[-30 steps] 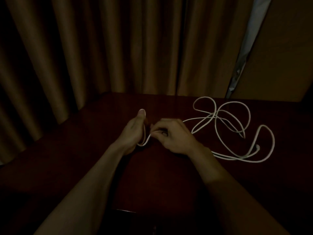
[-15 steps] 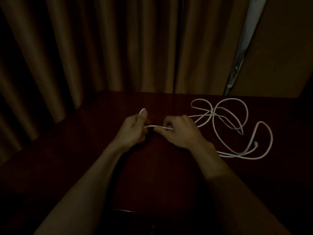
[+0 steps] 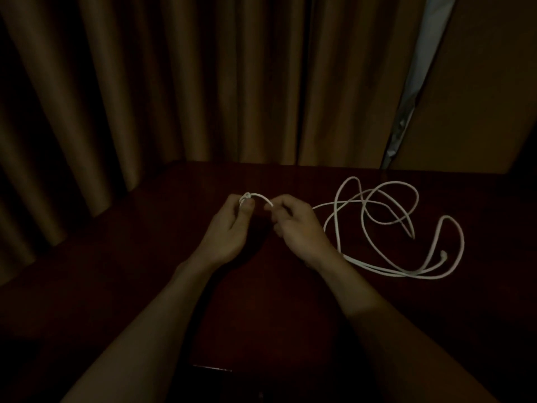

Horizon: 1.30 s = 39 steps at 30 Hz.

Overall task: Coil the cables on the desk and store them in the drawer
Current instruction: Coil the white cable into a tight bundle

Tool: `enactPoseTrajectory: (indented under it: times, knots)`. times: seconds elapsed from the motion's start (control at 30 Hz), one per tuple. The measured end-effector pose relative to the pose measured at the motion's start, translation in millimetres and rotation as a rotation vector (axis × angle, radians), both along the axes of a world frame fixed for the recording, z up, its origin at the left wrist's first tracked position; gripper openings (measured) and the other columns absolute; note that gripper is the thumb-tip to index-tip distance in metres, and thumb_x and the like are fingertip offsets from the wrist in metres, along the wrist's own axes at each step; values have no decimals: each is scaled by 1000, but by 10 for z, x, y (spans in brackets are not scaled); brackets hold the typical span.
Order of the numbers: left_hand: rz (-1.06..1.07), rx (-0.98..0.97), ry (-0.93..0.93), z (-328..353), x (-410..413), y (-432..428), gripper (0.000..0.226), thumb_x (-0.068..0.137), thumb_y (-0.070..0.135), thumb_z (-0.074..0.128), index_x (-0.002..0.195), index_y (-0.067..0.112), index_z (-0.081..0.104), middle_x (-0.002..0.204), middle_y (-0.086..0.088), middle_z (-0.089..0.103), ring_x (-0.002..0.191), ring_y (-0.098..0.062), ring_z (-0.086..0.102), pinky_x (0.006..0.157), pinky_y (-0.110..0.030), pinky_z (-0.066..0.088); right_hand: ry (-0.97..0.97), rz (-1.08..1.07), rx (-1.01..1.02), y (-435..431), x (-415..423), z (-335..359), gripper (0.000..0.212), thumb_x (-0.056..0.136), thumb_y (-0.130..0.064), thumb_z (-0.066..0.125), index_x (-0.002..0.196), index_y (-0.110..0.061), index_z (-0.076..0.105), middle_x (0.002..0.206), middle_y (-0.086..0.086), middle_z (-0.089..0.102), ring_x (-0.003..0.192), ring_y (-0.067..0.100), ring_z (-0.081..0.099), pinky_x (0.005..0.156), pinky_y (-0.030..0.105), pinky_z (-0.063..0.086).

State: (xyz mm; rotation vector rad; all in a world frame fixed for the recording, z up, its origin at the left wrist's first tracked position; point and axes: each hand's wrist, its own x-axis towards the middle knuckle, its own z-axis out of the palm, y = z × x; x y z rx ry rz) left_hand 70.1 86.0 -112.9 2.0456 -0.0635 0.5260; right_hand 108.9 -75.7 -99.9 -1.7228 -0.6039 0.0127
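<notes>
We see both hands raised just above the dark, glossy reddish-brown wooden surface [image 3: 145, 271]. The left hand [image 3: 229, 228] pinches one end of a thin white cable [image 3: 377, 199] at its fingertips, where a small loop shows; the right hand [image 3: 296, 225] is closed on the same cable just beside it — a short arc bridges the two. The rest trails right and lies in loose, overlapping loops on the surface. Brown pleated curtains [image 3: 174, 82] hang behind.
</notes>
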Motion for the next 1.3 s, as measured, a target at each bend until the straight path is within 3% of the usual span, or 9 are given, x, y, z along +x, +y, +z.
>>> enactPoseTrajectory:
  times: [0.1, 0.3, 0.47, 0.6, 0.7, 0.83, 1.0, 1.17, 1.3]
  knots:
    - [15, -42, -23, 23, 11, -25, 30, 110, 45, 33, 103, 28, 57, 97, 7, 59, 75, 4, 60, 67, -18, 47, -68, 48, 23, 74, -63, -34, 18, 106, -12, 51, 95, -12, 65, 74, -5, 61, 60, 5, 56, 59, 24, 45]
    - [-57, -189, -54, 78, -10, -74, 25, 110, 30, 43, 96, 13, 53, 66, 6, 58, 56, 1, 56, 55, -16, 47, -75, 89, 48, 248, -111, -111, 12, 101, -4, 59, 94, -2, 68, 78, 6, 70, 67, 13, 71, 60, 19, 49]
    - [78, -199, -55, 27, 50, -7, 40, 112, 40, 34, 89, 14, 53, 59, 9, 55, 51, -5, 54, 50, -24, 43, -118, 126, -65, 264, -89, -158, 23, 99, -4, 60, 114, -17, 73, 91, 4, 75, 81, 20, 74, 79, 42, 61]
    - [230, -467, -42, 89, 97, 21, 58, 113, 43, 26, 82, 10, 62, 59, 2, 68, 57, -12, 66, 60, -28, 53, -97, 54, -149, 224, -15, -135, 27, 101, -8, 59, 121, -21, 71, 90, -8, 73, 80, 14, 72, 83, 38, 60]
    - [313, -748, -55, 152, 137, 81, 56, 112, 46, 27, 79, 11, 55, 54, 3, 64, 54, -14, 66, 66, -35, 54, -58, 10, -261, 136, 31, -113, 13, 103, -12, 56, 100, -17, 68, 81, -4, 71, 70, 12, 69, 73, 36, 58]
    - [256, -895, -33, 161, 133, 94, 49, 110, 54, 28, 84, 16, 44, 56, 3, 46, 43, -11, 44, 48, -28, 43, -131, 128, -315, 107, -36, -100, 18, 104, -15, 57, 96, -20, 72, 78, -6, 71, 59, -2, 56, 59, 19, 45]
    - [102, -783, 106, 178, 77, 30, 48, 110, 56, 28, 89, 16, 47, 56, 5, 40, 43, -9, 35, 42, -24, 34, -90, 124, -233, 115, -18, -114, 13, 100, -9, 63, 97, -14, 75, 77, -3, 71, 54, -3, 52, 55, 15, 40]
    - [-40, -346, 97, 58, 49, 3, 51, 111, 46, 33, 80, 11, 53, 59, 6, 56, 54, -8, 52, 55, -26, 43, -6, 34, -122, 95, 43, -130, 13, 92, -2, 71, 91, -15, 70, 82, 8, 76, 75, 28, 72, 71, 43, 56]
    - [-137, -331, 156, 48, 22, -10, 41, 110, 43, 40, 89, 10, 54, 68, -3, 62, 64, -13, 64, 61, -29, 55, -58, -16, -111, 90, 91, -143, 15, 89, -5, 75, 89, -19, 68, 76, 0, 72, 68, 12, 67, 66, 34, 53]
